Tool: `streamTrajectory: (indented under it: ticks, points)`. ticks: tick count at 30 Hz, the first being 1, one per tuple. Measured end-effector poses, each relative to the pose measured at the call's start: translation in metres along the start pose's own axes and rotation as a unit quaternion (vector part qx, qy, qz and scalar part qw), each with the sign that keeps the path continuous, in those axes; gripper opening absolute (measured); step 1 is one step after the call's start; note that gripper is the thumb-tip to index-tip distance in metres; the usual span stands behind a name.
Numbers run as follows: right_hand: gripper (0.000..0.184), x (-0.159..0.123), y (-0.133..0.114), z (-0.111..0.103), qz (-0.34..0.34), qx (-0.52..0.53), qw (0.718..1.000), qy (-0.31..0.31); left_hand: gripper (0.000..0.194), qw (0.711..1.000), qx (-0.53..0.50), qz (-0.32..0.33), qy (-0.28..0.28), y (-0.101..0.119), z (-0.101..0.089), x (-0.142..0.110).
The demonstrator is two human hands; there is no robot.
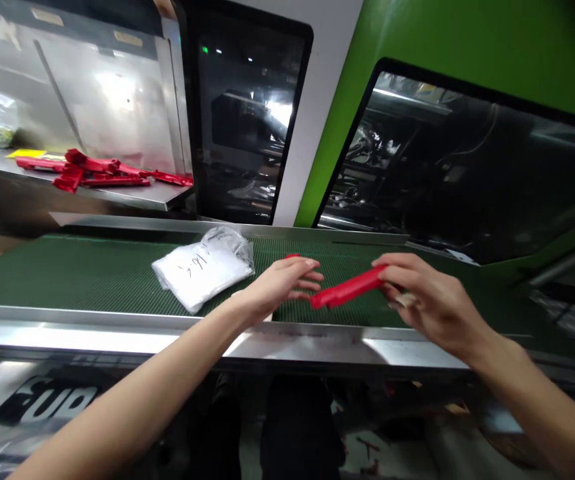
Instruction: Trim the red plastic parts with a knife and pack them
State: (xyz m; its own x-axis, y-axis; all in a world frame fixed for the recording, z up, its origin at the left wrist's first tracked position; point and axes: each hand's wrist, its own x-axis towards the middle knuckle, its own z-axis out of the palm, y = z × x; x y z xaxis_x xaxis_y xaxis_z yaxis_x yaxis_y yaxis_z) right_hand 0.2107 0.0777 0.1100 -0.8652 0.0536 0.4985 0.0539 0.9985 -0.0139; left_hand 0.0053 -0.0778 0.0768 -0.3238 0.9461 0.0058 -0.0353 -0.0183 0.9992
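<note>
My right hand [430, 300] grips a long, narrow red plastic part [350, 288] by its right end, holding it tilted over the green belt. A small pale thing [407, 300] shows beneath the fingers of that hand; its kind is unclear. Close to the part's left end, my left hand [287, 283] is open with its fingers stretched apart, not visibly touching it. Behind that hand a bit of red [292, 255] peeks out, mostly hidden. A clear plastic bag with a white, handwritten face [204, 270] lies on the belt to the left.
The ribbed green conveyor belt [92, 267] runs across in front of me, edged by a metal rail [117, 333]. Several red plastic parts [100, 170] lie piled on a metal shelf [160, 193] at the upper left. A green machine with dark windows [427, 153] stands behind the belt.
</note>
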Motion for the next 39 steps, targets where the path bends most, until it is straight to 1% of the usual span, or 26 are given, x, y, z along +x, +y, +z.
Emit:
streamTrajectory:
  ticks: [2, 3, 4, 5, 6, 7, 8, 9, 10, 11, 13, 15, 16, 17, 18, 19, 20, 22, 24, 25, 27, 29, 30, 34, 36, 39]
  points:
    - [0.040, -0.018, -0.027, -0.010, -0.057, 0.023, 0.998, 0.026, 0.046, 0.992, -0.071, -0.038, -0.095, 0.004, 0.013, -0.030]
    - [0.046, -0.027, -0.040, -0.011, -0.076, 0.042, 0.996, 0.029, 0.043, 0.981, -0.112, -0.061, -0.144, 0.003, 0.020, -0.047]
    - [0.050, -0.034, -0.052, -0.010, -0.078, 0.065, 0.994, 0.029, 0.040, 0.962, -0.172, -0.088, -0.193, 0.001, 0.027, -0.063]
    - [0.053, -0.040, -0.063, -0.007, -0.058, 0.094, 0.993, 0.027, 0.040, 0.946, -0.226, -0.113, -0.204, -0.003, 0.033, -0.078]
    - [0.054, -0.045, -0.073, -0.001, -0.018, 0.126, 0.991, 0.030, 0.042, 0.935, -0.269, -0.130, -0.190, -0.008, 0.039, -0.092]
    - [0.053, -0.050, -0.084, 0.006, 0.040, 0.159, 0.986, 0.036, 0.044, 0.932, -0.296, -0.139, -0.158, -0.014, 0.045, -0.105]
    - [0.051, -0.055, -0.094, 0.015, 0.109, 0.194, 0.974, 0.050, 0.044, 0.936, -0.303, -0.139, -0.112, -0.020, 0.049, -0.117]
    - [0.048, -0.060, -0.105, 0.023, 0.178, 0.239, 0.952, 0.062, 0.043, 0.943, -0.297, -0.132, -0.063, -0.026, 0.053, -0.127]
    - [0.044, -0.065, -0.117, 0.032, 0.244, 0.293, 0.922, 0.067, 0.043, 0.950, -0.288, -0.123, -0.019, -0.031, 0.055, -0.136]
    - [0.039, -0.072, -0.129, 0.041, 0.303, 0.349, 0.885, 0.060, 0.042, 0.954, -0.278, -0.112, 0.021, -0.036, 0.057, -0.144]
    - [0.029, -0.085, -0.157, 0.055, 0.384, 0.457, 0.802, 0.017, 0.044, 0.952, -0.276, -0.094, 0.092, -0.044, 0.058, -0.158]
    - [0.027, -0.098, -0.187, 0.064, 0.428, 0.534, 0.730, -0.010, 0.046, 0.945, -0.274, -0.088, 0.153, -0.050, 0.058, -0.169]
    - [0.030, -0.102, -0.201, 0.068, 0.443, 0.561, 0.699, -0.007, 0.046, 0.943, -0.267, -0.090, 0.180, -0.052, 0.058, -0.173]
    - [0.035, -0.105, -0.214, 0.071, 0.458, 0.580, 0.674, 0.005, 0.044, 0.940, -0.255, -0.097, 0.205, -0.054, 0.058, -0.177]
    - [0.041, -0.107, -0.225, 0.074, 0.473, 0.588, 0.656, 0.019, 0.043, 0.937, -0.243, -0.105, 0.227, -0.056, 0.058, -0.180]
    - [0.046, -0.107, -0.235, 0.076, 0.488, 0.584, 0.649, 0.029, 0.042, 0.934, -0.234, -0.113, 0.246, -0.057, 0.059, -0.183]
    - [0.049, -0.107, -0.243, 0.079, 0.495, 0.570, 0.655, 0.032, 0.041, 0.930, -0.230, -0.118, 0.260, -0.059, 0.060, -0.186]
    - [0.048, -0.106, -0.251, 0.082, 0.499, 0.523, 0.690, 0.029, 0.041, 0.923, -0.235, -0.118, 0.281, -0.062, 0.063, -0.189]
    - [0.043, -0.107, -0.250, 0.084, 0.496, 0.488, 0.718, 0.020, 0.040, 0.919, -0.243, -0.113, 0.289, -0.063, 0.065, -0.193]
    - [0.041, -0.109, -0.247, 0.084, 0.492, 0.483, 0.725, 0.009, 0.039, 0.917, -0.249, -0.112, 0.289, -0.064, 0.066, -0.195]
    - [0.037, -0.114, -0.238, 0.082, 0.475, 0.496, 0.726, -0.030, 0.034, 0.914, -0.268, -0.109, 0.283, -0.064, 0.066, -0.199]
    - [0.034, -0.120, -0.228, 0.078, 0.457, 0.530, 0.711, -0.069, 0.026, 0.915, -0.284, -0.102, 0.267, -0.064, 0.064, -0.204]
    - [0.032, -0.123, -0.225, 0.077, 0.454, 0.549, 0.697, -0.080, 0.023, 0.916, -0.289, -0.098, 0.260, -0.065, 0.062, -0.207]
    - [0.032, -0.126, -0.222, 0.072, 0.476, 0.606, 0.632, -0.075, 0.018, 0.924, -0.280, -0.090, 0.246, -0.068, 0.058, -0.213]
    - [0.030, -0.125, -0.223, 0.072, 0.475, 0.622, 0.618, -0.076, 0.017, 0.926, -0.273, -0.091, 0.244, -0.070, 0.057, -0.215]
    - [0.027, -0.124, -0.224, 0.073, 0.465, 0.634, 0.613, -0.074, 0.017, 0.929, -0.250, -0.101, 0.254, -0.073, 0.054, -0.216]
